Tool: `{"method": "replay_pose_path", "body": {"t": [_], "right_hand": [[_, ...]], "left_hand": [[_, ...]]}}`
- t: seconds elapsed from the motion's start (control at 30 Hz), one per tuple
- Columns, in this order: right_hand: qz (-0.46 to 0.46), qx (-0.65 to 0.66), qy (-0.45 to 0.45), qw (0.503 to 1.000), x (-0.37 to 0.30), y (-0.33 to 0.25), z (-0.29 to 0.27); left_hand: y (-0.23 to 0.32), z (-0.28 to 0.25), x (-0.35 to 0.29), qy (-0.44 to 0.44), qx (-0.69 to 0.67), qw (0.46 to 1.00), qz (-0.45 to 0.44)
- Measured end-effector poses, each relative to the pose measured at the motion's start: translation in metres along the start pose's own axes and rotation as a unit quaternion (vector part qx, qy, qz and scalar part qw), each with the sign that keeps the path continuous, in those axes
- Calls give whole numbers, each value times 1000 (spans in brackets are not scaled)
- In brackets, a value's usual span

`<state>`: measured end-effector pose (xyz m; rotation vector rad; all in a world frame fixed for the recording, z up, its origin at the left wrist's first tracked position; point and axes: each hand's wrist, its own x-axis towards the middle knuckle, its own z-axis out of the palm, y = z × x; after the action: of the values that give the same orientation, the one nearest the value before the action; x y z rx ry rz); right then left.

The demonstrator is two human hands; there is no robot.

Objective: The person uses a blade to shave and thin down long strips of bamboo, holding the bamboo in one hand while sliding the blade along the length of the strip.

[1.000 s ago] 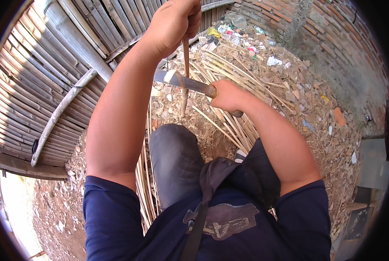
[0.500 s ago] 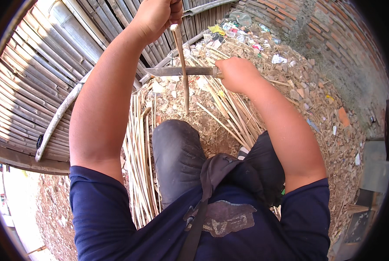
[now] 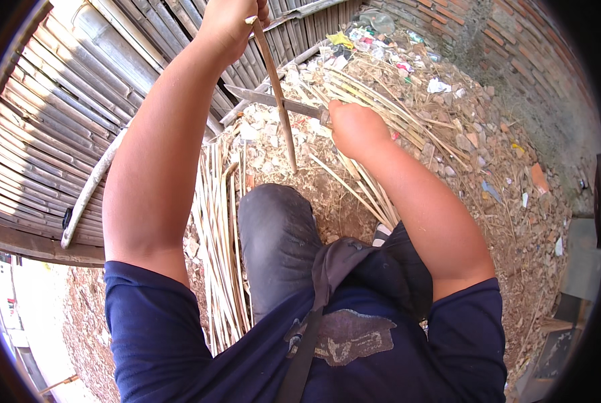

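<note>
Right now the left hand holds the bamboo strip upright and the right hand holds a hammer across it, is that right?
Not quite. In the head view the right hand holds a knife, not a hammer, across the bamboo strip held upright by the left hand.

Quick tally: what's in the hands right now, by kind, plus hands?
Bamboo strip, upright in the left hand: 1
Long knife, blade crossing the strip, in the right hand: 1
Hands: 2
Total: 4
</note>
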<state>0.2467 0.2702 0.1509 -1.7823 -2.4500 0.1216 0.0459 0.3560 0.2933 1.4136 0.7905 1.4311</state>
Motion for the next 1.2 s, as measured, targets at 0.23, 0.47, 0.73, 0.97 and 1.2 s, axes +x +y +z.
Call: {"method": "replay_pose_path", "body": {"t": [0.23,0.47,0.73,0.97,1.2], "right_hand": [[-21,-35,-27,999,3,1,-14],[-2,-51,47,998,-1,12,21],[-16,-29,33,999,0,0,12],[-82,-3,-134,988,29,24,-14],[-12,-22,-53,998,7,1,27]], "left_hand": [[11,16,-23,37,149,988,25],[7,9,-19,73,168,980,74],[5,3,-19,73,178,978,81],[2,13,-19,82,182,973,116],[16,20,-36,108,200,972,65]]}}
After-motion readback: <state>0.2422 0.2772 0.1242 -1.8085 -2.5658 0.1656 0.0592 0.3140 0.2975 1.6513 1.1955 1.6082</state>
